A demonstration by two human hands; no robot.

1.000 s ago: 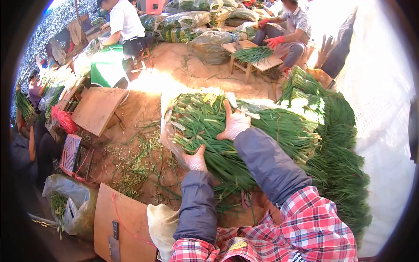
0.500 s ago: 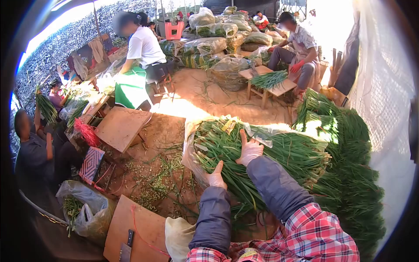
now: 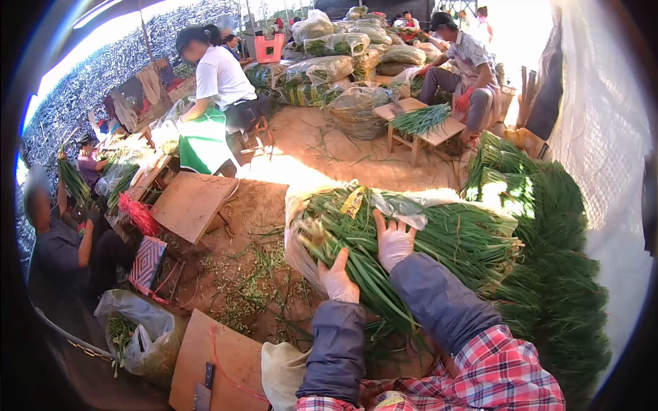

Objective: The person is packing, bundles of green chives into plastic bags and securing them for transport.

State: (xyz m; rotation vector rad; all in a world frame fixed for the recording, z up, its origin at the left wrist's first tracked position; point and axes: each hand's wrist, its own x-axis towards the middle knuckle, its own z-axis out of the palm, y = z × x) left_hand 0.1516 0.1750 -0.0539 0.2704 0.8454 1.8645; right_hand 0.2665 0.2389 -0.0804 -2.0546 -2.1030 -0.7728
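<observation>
A large heap of long green stalks [image 3: 452, 236] lies in a clear plastic bag [image 3: 295, 250] in front of me. My left hand [image 3: 338, 279], in a thin clear glove, is at the near left of the heap, thumb up, its fingers partly hidden against a bunch of stalks. The pale ends of that bunch stick up, slightly blurred. My right hand [image 3: 395, 243], gloved too, rests on top of the heap with fingers spread, beside a loose flap of plastic. A yellow label [image 3: 353, 203] lies among the stalks just beyond it.
More green bundles [image 3: 558, 274] are stacked at the right. A knife [image 3: 205, 383] lies on a wooden board [image 3: 226, 342] at lower left, near a bag of trimmings [image 3: 147, 335]. Several people sit around low tables [image 3: 193, 202]. Full bags [image 3: 322, 72] are piled at the back.
My right hand has moved slightly down and spread its fingers on the stalks. At my left hand, pale stalk ends have risen from the heap. The view has shifted slightly.
</observation>
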